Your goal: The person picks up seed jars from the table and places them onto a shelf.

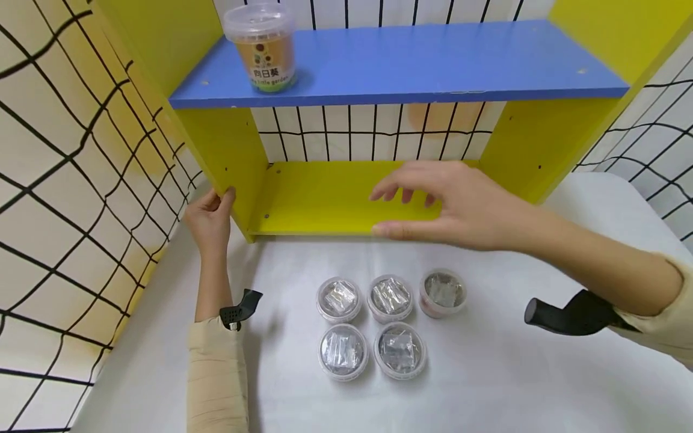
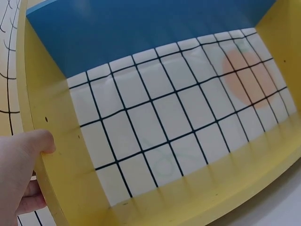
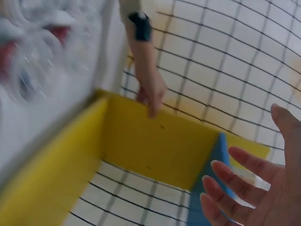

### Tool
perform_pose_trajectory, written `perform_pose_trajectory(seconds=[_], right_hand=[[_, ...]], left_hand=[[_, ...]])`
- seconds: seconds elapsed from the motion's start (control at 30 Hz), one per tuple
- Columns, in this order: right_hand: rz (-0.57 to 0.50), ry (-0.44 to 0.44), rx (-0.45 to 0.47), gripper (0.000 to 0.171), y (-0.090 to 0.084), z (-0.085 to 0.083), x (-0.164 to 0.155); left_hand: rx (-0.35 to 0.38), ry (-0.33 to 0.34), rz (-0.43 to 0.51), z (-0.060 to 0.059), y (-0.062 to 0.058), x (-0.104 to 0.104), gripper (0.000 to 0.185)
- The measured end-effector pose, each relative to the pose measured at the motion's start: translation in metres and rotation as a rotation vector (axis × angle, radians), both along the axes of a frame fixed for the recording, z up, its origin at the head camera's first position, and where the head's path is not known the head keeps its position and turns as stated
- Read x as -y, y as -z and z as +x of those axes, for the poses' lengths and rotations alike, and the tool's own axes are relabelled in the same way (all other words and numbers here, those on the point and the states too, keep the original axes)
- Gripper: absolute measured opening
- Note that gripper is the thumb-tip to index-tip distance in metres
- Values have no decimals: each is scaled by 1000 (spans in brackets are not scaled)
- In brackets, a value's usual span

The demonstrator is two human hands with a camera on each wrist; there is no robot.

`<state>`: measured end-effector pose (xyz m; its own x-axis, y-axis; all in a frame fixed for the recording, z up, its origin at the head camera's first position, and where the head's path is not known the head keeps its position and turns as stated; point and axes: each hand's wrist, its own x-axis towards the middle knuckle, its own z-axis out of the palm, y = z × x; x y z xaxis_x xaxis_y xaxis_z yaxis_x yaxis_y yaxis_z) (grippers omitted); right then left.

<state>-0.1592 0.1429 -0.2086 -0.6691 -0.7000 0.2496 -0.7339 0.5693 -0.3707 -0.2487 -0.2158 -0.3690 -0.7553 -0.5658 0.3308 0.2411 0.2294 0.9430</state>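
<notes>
My left hand [image 1: 211, 219] grips the front edge of the shelf's yellow left side panel [image 2: 51, 141], thumb on the inner face and fingers behind it. My right hand [image 1: 455, 204] hangs in the air before the lower compartment, holding nothing, its fingers spread apart from the thumb. On the blue shelf board [image 1: 411, 60], at its left end, stands a lidded clear plastic cup [image 1: 265, 51] with an orange and green label. Several similar round cups stand on the white table, among them a back right cup [image 1: 443, 293] and a front left cup [image 1: 343, 353], silvery packets showing through their lids.
The yellow bottom board [image 1: 325, 198] of the shelf lies behind the cups. Black wire grid [image 1: 70, 156] over pale sheeting runs along the left, back and right. White cloth [image 1: 487, 385] covers the table. Each wrist wears a black camera mount [image 1: 574, 316].
</notes>
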Motion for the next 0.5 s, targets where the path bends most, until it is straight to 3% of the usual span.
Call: perform_pose_trajectory(seconds=[0.23, 0.5], right_hand=[[125, 26, 88, 37, 46, 9, 2], [222, -50, 143, 40, 87, 15, 1]], left_hand=[[10, -8, -32, 2, 3, 1, 24], [-3, -9, -10, 1, 0, 1, 23]])
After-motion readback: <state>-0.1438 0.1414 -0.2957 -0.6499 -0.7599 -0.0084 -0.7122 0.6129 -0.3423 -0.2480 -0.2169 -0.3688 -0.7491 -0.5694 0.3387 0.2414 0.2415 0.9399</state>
